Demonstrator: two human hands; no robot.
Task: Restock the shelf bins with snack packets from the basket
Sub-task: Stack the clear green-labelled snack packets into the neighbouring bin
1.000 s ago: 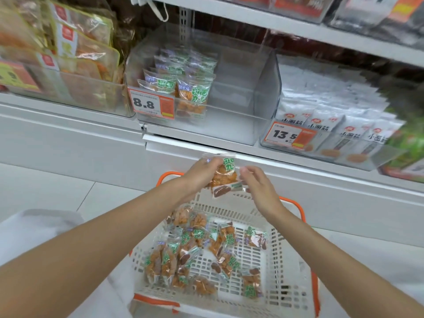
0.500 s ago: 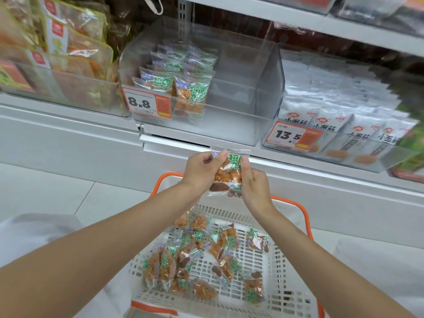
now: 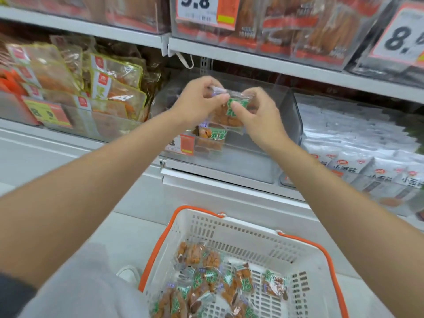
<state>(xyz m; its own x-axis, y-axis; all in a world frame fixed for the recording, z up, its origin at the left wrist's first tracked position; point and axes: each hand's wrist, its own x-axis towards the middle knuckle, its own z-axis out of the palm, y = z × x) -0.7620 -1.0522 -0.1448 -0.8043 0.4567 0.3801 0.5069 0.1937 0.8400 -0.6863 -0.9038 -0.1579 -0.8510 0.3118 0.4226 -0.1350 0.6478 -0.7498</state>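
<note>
Both my hands hold one clear snack packet (image 3: 226, 115) with a green label and brown pieces, raised over the open top of the clear shelf bin (image 3: 284, 125). My left hand (image 3: 197, 101) pinches its upper left edge. My right hand (image 3: 257, 113) pinches its right side, thumb on the green label. Just below, matching packets (image 3: 212, 136) stand in the bin behind an orange price tag. Near the bottom of the view sits the white basket (image 3: 305, 267) with orange handles, holding several more packets (image 3: 206, 278).
A bin of yellow-edged snack bags (image 3: 110, 88) stands to the left, a bin of white packets (image 3: 367, 166) to the right. The upper shelf (image 3: 252, 58) with red-labelled goods overhangs my hands. Pale floor surrounds the basket.
Both hands have lifted the packet from just above the basket up to the clear bin's opening. The view has tilted up toward the shelves.
</note>
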